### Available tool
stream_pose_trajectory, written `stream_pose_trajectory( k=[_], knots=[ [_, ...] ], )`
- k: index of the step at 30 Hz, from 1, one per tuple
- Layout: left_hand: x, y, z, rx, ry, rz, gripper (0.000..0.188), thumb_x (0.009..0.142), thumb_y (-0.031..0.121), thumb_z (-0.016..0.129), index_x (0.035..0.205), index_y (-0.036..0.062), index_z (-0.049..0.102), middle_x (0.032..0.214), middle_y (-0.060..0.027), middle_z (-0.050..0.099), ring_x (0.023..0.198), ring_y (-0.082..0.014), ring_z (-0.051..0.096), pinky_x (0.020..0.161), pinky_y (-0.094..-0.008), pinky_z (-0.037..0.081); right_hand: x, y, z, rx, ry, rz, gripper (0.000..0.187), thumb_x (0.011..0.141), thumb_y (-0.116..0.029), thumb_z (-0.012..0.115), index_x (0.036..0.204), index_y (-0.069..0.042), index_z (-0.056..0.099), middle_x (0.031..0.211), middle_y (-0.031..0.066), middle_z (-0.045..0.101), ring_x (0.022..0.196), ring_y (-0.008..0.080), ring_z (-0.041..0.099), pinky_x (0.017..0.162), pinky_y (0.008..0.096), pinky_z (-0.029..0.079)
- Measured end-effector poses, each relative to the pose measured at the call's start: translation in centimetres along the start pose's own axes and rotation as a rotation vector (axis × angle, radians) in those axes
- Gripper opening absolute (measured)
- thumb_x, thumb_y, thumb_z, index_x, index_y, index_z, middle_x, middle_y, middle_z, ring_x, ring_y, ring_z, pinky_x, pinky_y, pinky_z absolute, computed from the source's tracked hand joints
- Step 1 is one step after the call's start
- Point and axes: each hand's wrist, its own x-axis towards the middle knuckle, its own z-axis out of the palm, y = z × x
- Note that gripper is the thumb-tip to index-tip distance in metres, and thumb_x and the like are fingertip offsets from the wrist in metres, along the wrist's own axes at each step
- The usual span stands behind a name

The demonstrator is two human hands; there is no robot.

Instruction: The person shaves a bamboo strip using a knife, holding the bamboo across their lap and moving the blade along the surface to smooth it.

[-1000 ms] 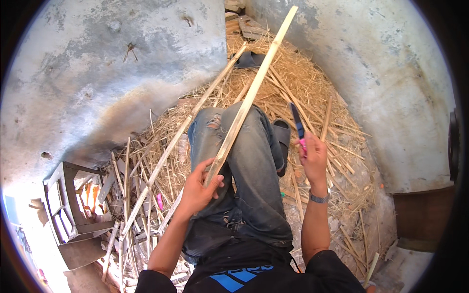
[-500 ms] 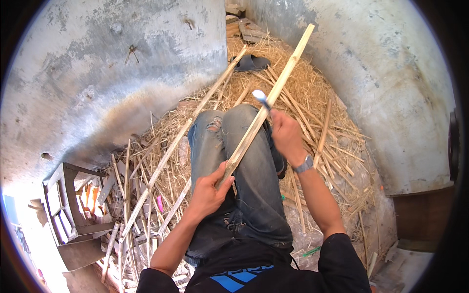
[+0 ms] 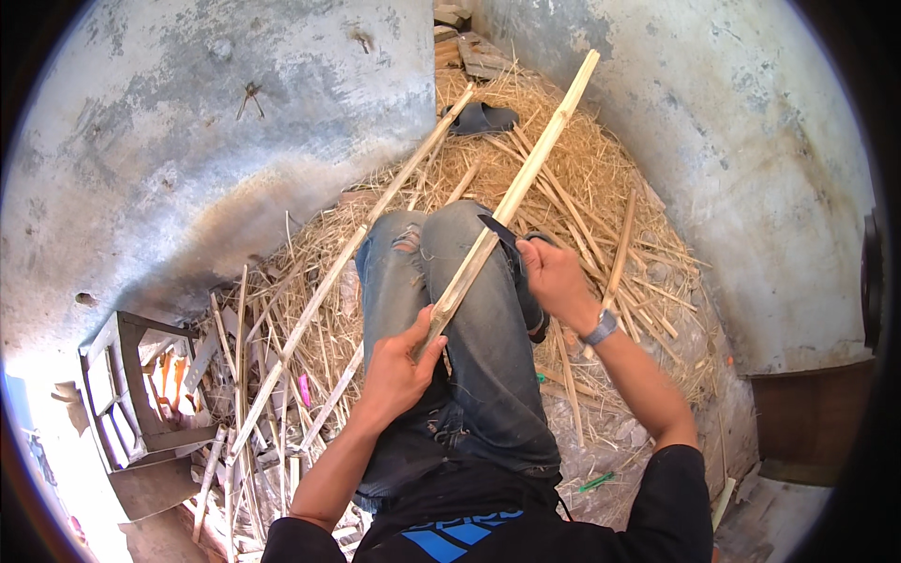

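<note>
A long pale bamboo strip (image 3: 534, 167) slants across my thighs, its far end pointing up and to the right. My left hand (image 3: 402, 369) is closed around its near end, thumb and fingers on either side. In my right hand (image 3: 560, 280) is a knife (image 3: 500, 231), gripped by its handle. The dark blade lies against the strip at about its middle, above my right knee. My fingers hide most of the handle.
Shavings (image 3: 554, 113) and loose bamboo strips (image 3: 619, 249) cover the ground. Another long bamboo strip (image 3: 319, 305) leans along my left leg. A dark sandal (image 3: 483, 119) lies ahead. A wooden frame (image 3: 141, 394) stands at left; grey walls (image 3: 253, 94) rise on both sides (image 3: 732, 169).
My right hand has drawn back toward me and slightly right, bringing the knife down along the strip. The blade has turned from bright to dark. The left hand keeps its hold.
</note>
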Motion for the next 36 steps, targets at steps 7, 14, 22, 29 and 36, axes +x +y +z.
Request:
stream_pose_trajectory(
  k=[7, 14, 22, 29, 36],
  knots=[
    [1.4, -0.1, 1.1, -0.014, 0.047, 0.052, 0.048, 0.099, 0.019, 0.071, 0.141, -0.0028, 0.061, 0.114, -0.0307, 0.071, 0.109, -0.0375, 0.074, 0.091, -0.0367, 0.055, -1.2, -1.4, 2.6, 0.142, -0.036, -0.009, 0.037, 0.109, -0.026, 0.055, 0.090, 0.000, 0.073, 0.066, 0.0239, 0.062, 0.051, 0.0337, 0.061, 0.053, 0.0433, 0.046],
    [1.6, -1.3, 1.7, -0.106, 0.048, 0.105, 0.049, 0.099, 0.019, 0.072, 0.141, -0.0055, 0.060, 0.127, -0.0290, 0.069, 0.120, -0.0305, 0.071, 0.098, -0.0332, 0.053, 3.2, 0.3, 0.3, 0.052, 0.099, 0.197, 0.038, 0.108, -0.028, 0.056, 0.091, 0.001, 0.073, 0.064, 0.0237, 0.060, 0.051, 0.0349, 0.060, 0.054, 0.0445, 0.046],
    [1.7, -1.2, 1.1, -0.183, -0.041, -0.019, 0.051, 0.101, 0.012, 0.070, 0.143, -0.0132, 0.054, 0.144, -0.0255, 0.062, 0.136, -0.0211, 0.057, 0.115, -0.0312, 0.041, 3.3, -1.4, -1.5, -0.022, -0.055, 0.191, 0.049, 0.111, -0.035, 0.047, 0.082, 0.001, 0.065, 0.070, 0.0251, 0.061, 0.059, 0.0402, 0.059, 0.059, 0.0475, 0.046],
    [2.1, -2.5, 1.1, -0.259, -0.031, 0.016, 0.051, 0.101, 0.011, 0.071, 0.144, -0.0117, 0.055, 0.144, -0.0208, 0.064, 0.135, -0.0199, 0.058, 0.116, -0.0326, 0.041, -0.3, -2.1, 0.3, 0.025, -0.139, 0.083, 0.045, 0.109, -0.034, 0.055, 0.082, 0.000, 0.066, 0.072, 0.0280, 0.061, 0.066, 0.0480, 0.063, 0.059, 0.0506, 0.047],
    [2.2, -3.2, 1.8, -0.368, -0.023, 0.011, 0.051, 0.100, 0.014, 0.073, 0.145, -0.0043, 0.058, 0.133, -0.0163, 0.070, 0.127, -0.0156, 0.060, 0.112, -0.0227, 0.042, -2.7, -4.3, 0.4, 0.045, -0.299, 0.106, 0.045, 0.109, -0.034, 0.055, 0.083, -0.001, 0.070, 0.071, 0.0267, 0.064, 0.069, 0.0457, 0.067, 0.060, 0.0484, 0.051]
  ],
)
